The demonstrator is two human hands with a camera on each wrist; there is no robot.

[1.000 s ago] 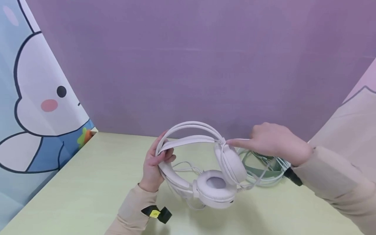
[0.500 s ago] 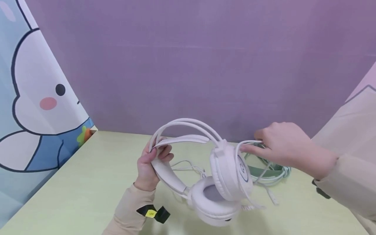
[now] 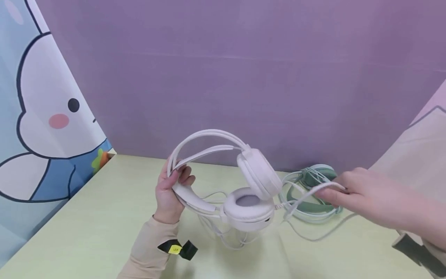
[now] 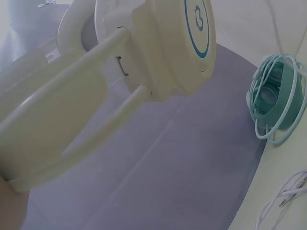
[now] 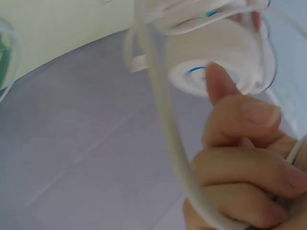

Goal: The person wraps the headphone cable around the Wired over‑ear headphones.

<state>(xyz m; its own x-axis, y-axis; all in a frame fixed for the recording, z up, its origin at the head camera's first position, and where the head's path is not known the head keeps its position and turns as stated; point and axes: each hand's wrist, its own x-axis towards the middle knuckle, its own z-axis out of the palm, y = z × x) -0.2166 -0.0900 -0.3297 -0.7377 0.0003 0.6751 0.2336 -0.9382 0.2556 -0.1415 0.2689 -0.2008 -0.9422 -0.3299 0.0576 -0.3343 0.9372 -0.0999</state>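
White headphones (image 3: 259,170) are held above the table by my left hand (image 3: 170,197), which grips the headband with the thumb in front. Both ear cups hang to the right of that hand, and one cup shows a blue ring and logo in the left wrist view. To the right of the cups, my right hand (image 3: 366,195) holds the white headphone cable (image 3: 325,186). In the right wrist view its fingers (image 5: 240,165) are curled round the cable, which loops out from the hand. More cable dangles under the headphones.
Green headphones (image 3: 313,207) with a coiled pale cable lie on the table (image 3: 87,228) at the back right. A purple panel (image 3: 226,85) rises behind the table's far edge. A cartoon-printed sheet (image 3: 52,128) stands at the left.
My right hand has moved right and down from the ear cup, drawing the cable out with it. The left hand has shifted slightly left with the headphones, whose cups have turned.
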